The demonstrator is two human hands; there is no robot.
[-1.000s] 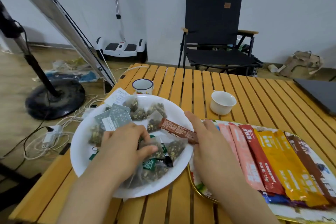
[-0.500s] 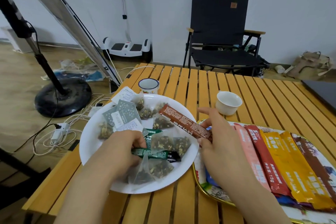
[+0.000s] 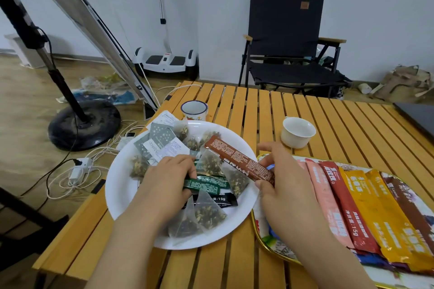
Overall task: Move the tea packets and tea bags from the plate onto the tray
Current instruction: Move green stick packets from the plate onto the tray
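A white plate [image 3: 122, 185] on the slatted wooden table holds several pyramid tea bags [image 3: 206, 216], grey sachets [image 3: 162, 138] and a black packet. My left hand [image 3: 169, 178] is over the plate and pinches a dark green stick packet [image 3: 206, 184]. My right hand [image 3: 281, 178] holds one end of a long brown stick packet [image 3: 237, 159], lifted across the plate's right rim. To the right, the gold-rimmed tray [image 3: 260, 234] carries several stick packets in a row, pink, red, orange and brown [image 3: 357, 209].
A white cup [image 3: 297, 132] stands just behind the tray, an enamel mug [image 3: 194, 110] behind the plate. A dark laptop [image 3: 418, 115] lies at the table's far right. Beyond the table are a black folding chair [image 3: 286, 37], a fan base and cables on the floor.
My right hand has raised the brown packet and drawn it toward the tray. My left hand has taken hold of the green packet among the tea bags.
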